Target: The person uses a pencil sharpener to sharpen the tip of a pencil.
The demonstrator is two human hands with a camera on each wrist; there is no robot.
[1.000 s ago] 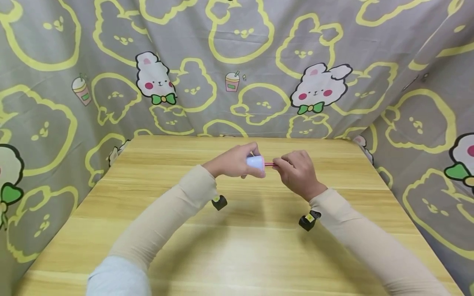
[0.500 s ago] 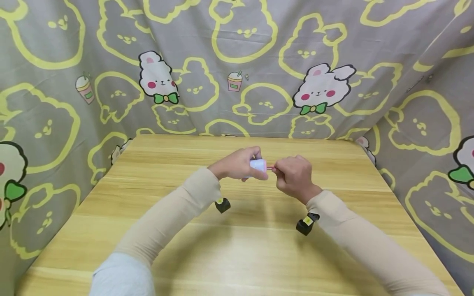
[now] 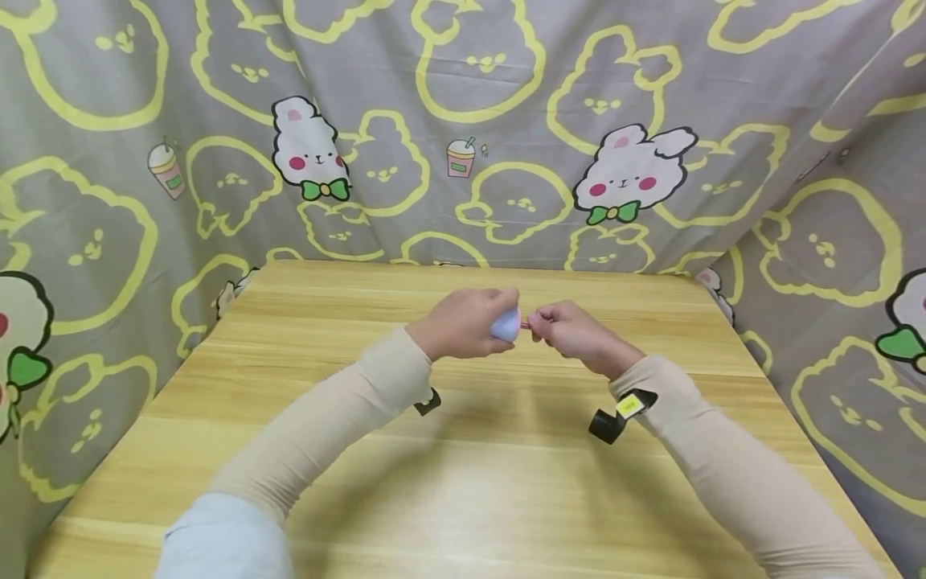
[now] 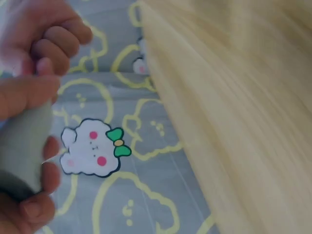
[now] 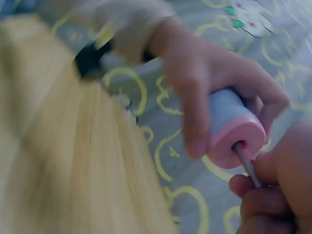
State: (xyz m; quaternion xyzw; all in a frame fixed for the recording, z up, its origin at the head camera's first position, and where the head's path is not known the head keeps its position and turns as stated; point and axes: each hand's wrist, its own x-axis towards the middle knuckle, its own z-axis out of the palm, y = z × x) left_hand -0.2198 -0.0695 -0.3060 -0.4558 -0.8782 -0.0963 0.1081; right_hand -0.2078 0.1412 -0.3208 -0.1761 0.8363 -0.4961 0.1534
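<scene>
My left hand wraps its fingers and thumb round a pale blue, cup-shaped pencil sharpener held sideways above the table. Its pink end, with a round hole in the middle, faces right. From the right, my right hand pinches a thin red and grey pencil between thumb and curled fingers. One end of the pencil sits inside the hole; its other end is hidden in the right hand. In the left wrist view the body of the sharpener shows between fingers and thumb, with its pink end out of sight.
Below both hands spreads a wood-grain table. A grey curtain printed with yellow outlines and white rabbits surrounds its back and sides. Black wrist cameras are strapped under the left sleeve and right sleeve.
My right hand has turned about the pencil, its knuckles rolling over and its wrist camera swinging round. The left hand has rolled slightly over the sharpener. Both stay in nearly the same place.
</scene>
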